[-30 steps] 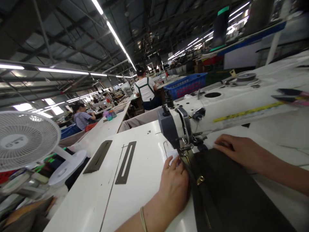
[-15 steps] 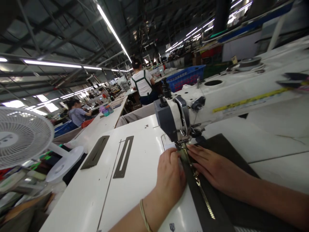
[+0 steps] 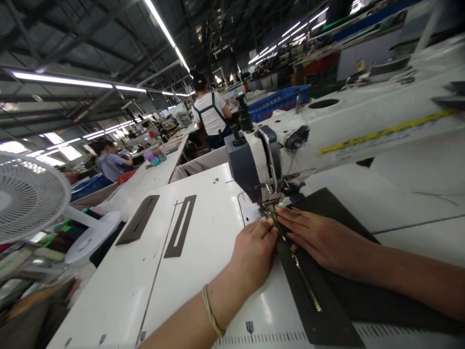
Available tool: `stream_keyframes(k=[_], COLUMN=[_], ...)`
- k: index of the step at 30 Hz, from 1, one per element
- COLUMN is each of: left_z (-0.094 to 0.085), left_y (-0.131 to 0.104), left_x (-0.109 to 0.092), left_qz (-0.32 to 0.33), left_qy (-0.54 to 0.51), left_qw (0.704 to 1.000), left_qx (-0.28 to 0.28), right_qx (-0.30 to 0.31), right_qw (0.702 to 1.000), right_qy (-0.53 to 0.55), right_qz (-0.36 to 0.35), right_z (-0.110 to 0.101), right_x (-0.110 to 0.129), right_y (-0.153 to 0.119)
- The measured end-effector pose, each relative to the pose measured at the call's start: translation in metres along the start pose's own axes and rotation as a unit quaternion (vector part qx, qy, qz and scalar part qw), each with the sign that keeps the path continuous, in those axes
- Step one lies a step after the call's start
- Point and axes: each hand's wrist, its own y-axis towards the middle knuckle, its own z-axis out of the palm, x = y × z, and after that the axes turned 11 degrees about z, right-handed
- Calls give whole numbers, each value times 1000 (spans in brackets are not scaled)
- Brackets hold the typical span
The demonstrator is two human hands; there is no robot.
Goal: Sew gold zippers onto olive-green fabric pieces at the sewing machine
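Note:
Under the needle area of a sewing machine (image 3: 254, 165) lies dark fabric (image 3: 327, 208) with a gold-toothed zipper (image 3: 304, 278) set in a dark strip. My left hand (image 3: 256, 249) pinches the strip's left edge just in front of the presser foot. Flat on the fabric, right of the zipper, rests my right hand (image 3: 319, 237), its fingers stretched toward the foot. The zipper pull is partly hidden by that hand. Further left on the white table are a slotted dark frame piece (image 3: 185, 225) and a stack of dark pieces (image 3: 140, 218).
A white fan (image 3: 32, 198) stands at the left beside piled materials. Behind the machine, a person in a white shirt (image 3: 210, 114) faces away, near a blue basket (image 3: 279, 102). Another person in stripes (image 3: 111, 165) sits further left. Bottles (image 3: 154, 156) stand on the far table.
The view has shifted, so the table's ruler edge shows more. Both hands stay by the presser foot; my left hand's fingers sit closer to the zipper.

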Motion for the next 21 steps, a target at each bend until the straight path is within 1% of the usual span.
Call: stream_keyframes(k=[4, 6, 10, 13, 16, 19, 21], left_z=[1, 2, 3, 4, 5, 4, 2], left_y=[-1, 0, 1, 1, 0, -3, -4], left_x=[0, 1, 4, 4, 4, 4, 4], left_qz=[-30, -38, -45, -52, -68, -62, -50], left_qy=[-20, -25, -20, -13, -22, -33, -22], left_qw=[999, 998, 998, 998, 997, 997, 998], left_qx=[38, 47, 40, 38, 40, 39, 45], right_qx=[-26, -31, -33, -33, -52, -95, -134], right_qw=[1000, 999, 999, 999, 998, 994, 990], right_qy=[-2, -4, -5, 4, 29, 59, 36], right_qz=[0, -3, -13, -10, 9, 21, 29], right_z=[4, 6, 11, 6, -11, -29, -33], right_x=[-1, -2, -8, -9, 7, 39, 60], right_y=[-2, -2, 4, 4, -7, -28, -40])
